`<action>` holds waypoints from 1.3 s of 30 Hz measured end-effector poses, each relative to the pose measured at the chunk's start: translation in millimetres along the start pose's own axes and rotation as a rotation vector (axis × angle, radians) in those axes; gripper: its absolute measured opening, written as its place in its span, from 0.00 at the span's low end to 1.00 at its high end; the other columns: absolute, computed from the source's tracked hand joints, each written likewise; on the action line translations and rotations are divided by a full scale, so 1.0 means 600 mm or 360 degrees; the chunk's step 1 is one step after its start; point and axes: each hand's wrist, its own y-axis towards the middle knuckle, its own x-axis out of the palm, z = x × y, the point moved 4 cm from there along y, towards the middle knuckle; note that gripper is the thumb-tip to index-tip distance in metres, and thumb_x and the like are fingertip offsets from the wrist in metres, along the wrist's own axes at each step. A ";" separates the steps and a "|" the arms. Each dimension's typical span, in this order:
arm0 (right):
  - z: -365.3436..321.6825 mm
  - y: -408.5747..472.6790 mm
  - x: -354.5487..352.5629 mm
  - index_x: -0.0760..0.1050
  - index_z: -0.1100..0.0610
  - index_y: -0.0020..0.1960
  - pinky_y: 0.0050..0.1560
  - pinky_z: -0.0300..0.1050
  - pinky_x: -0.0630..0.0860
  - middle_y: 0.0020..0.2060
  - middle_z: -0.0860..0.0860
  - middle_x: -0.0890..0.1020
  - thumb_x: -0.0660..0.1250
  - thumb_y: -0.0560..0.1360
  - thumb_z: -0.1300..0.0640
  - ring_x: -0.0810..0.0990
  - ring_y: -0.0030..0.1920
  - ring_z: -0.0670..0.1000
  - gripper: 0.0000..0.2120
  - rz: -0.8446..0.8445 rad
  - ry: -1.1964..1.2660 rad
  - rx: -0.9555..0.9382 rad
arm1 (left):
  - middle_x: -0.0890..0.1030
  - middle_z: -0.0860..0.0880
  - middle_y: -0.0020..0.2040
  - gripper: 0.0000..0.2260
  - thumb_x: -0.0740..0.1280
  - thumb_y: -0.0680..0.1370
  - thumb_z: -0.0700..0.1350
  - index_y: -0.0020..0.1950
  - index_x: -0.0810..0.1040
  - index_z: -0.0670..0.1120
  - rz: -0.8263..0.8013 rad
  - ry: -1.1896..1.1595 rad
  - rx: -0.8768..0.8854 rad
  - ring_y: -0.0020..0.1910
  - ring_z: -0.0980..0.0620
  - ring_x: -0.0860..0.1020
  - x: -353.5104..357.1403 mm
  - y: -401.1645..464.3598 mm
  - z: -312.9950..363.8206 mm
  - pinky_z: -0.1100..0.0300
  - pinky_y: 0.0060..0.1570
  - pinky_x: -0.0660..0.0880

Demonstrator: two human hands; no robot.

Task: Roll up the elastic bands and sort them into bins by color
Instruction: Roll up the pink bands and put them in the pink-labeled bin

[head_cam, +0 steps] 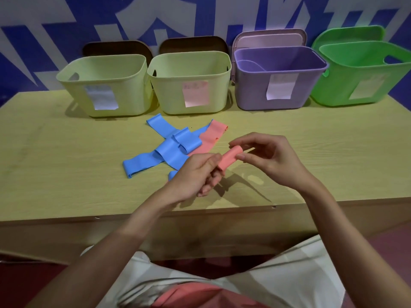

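A rolled pink band (230,159) hangs just above the table between both hands. My left hand (198,172) grips its lower end with curled fingers. My right hand (264,156) pinches its upper end between thumb and fingers. Behind the hands a pile of flat bands lies on the table: several blue bands (164,152) crossing one another and one pink band (211,137) partly under them. Four bins stand in a row at the back: two pale yellow bins (104,85) (191,82), a purple bin (278,78) and a green bin (364,74).
Each bin carries a paper label on its front. Lids lean against the wall behind the bins. The wooden table (66,174) ends in a front edge close to my body. More pink material (200,294) lies in my lap below that edge.
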 end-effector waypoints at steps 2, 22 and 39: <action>-0.003 0.008 0.002 0.79 0.60 0.55 0.46 0.41 0.79 0.44 0.50 0.84 0.71 0.71 0.62 0.81 0.44 0.45 0.13 -0.0015 0.0099 0.0026 | 0.67 0.47 0.26 0.16 0.57 0.79 0.51 0.41 0.72 0.39 -0.0112 -0.0340 -0.0121 0.18 0.55 0.61 -0.004 0.004 -0.001 0.67 0.19 0.58; 0.003 0.193 -0.042 0.81 0.67 0.44 0.31 0.35 0.72 0.31 0.56 0.81 0.71 0.73 0.63 0.76 0.28 0.45 0.06 0.0304 0.0183 0.0357 | 0.80 0.49 0.43 0.11 0.70 0.73 0.51 0.49 0.83 0.45 0.0666 0.1236 0.0989 0.41 0.51 0.77 -0.106 0.130 0.118 0.52 0.44 0.76; 0.006 0.368 -0.098 0.81 0.63 0.50 0.40 0.40 0.76 0.39 0.54 0.83 0.65 0.79 0.52 0.80 0.38 0.46 0.14 0.0405 -0.0012 0.0333 | 0.83 0.50 0.42 0.09 0.73 0.72 0.47 0.51 0.84 0.46 0.0853 0.1368 0.0804 0.39 0.57 0.78 -0.184 0.307 0.211 0.63 0.40 0.74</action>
